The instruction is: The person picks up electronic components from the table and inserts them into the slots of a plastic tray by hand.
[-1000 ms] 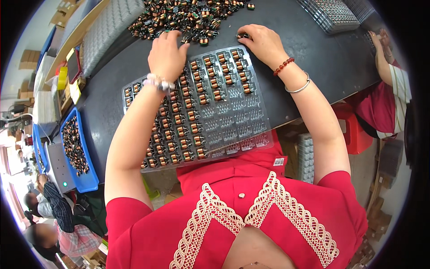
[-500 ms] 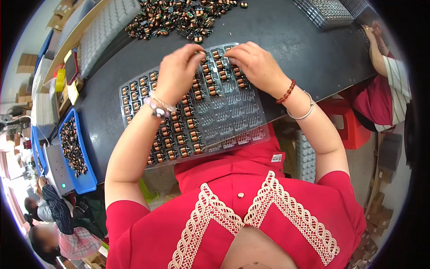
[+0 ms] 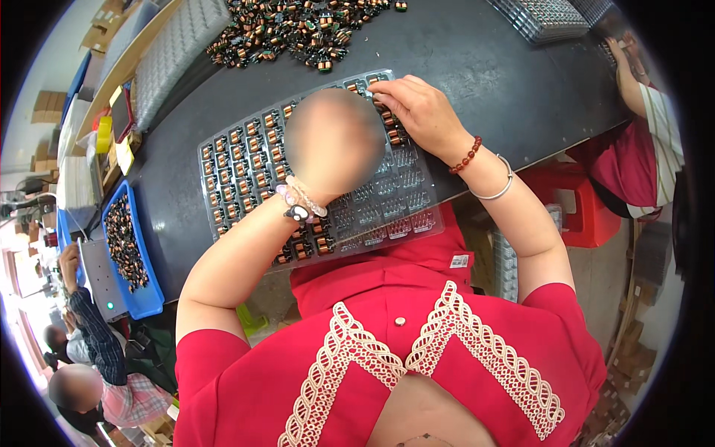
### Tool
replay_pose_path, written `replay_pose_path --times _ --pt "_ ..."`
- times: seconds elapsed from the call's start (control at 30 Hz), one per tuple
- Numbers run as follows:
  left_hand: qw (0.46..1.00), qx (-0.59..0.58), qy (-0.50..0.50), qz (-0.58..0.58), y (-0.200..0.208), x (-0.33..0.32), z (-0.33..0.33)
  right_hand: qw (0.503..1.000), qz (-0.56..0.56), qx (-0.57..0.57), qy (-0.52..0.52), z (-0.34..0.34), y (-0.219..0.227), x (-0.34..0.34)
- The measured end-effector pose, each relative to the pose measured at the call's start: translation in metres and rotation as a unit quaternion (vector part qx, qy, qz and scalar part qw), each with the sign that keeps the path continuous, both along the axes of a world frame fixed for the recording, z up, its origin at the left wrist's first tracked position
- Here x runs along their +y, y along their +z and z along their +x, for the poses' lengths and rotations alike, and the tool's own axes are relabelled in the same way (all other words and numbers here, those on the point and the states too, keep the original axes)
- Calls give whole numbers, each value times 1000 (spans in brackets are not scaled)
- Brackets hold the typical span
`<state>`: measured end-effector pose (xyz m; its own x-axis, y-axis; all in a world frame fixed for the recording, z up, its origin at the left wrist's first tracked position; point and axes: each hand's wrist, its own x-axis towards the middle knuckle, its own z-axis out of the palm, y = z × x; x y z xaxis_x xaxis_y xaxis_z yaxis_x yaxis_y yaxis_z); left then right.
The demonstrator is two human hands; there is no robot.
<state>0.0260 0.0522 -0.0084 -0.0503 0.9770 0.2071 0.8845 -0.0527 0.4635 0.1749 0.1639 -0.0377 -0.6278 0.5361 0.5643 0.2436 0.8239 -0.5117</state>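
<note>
A clear plastic tray [image 3: 409,223] lies at a slant on the dark bench, its near edge over my lap. Small copper-wound coils [image 3: 258,161] with black ends fill its left and middle pockets; several pockets at the lower right hold none. My left hand [image 3: 335,141] is over the middle of the tray, but a blur covers its fingers and whatever they hold. At the tray's far right corner is my right hand [image 3: 418,113], thumb and fingers drawn together above the coil pockets. What sits between those fingertips is too small to make out.
A heap of loose coils [image 3: 298,33] lies at the bench's far side. Stacked clear trays [image 3: 547,18] stand far right, near another person's arm [image 3: 629,82]. At left are a blue bin [image 3: 153,298] of small parts and a grey box [image 3: 100,279]. A red stool [image 3: 577,208] stands below.
My left hand has moved right and nearer to me, from the tray's far edge to over its middle. My right hand has shifted slightly left and stays by the far right corner.
</note>
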Motion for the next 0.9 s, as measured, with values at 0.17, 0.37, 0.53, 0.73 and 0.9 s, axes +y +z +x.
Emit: replay_pose_path --times 0.17,0.37,0.53,0.73,0.9 --pt "999 28 -13 40 -3 1 -2 1000 -2 11 14 3 -4 6" --pt "988 69 9 136 -10 42 -36 997 -75 18 -4 3 -3 11" --pt "987 81 118 76 -26 82 -80 989 -144 9 30 6 4 9" --pt "979 163 53 110 -27 85 -85 995 70 -72 23 12 8 7" --pt "982 154 76 74 -26 93 -92 996 49 -55 46 23 20 -2"
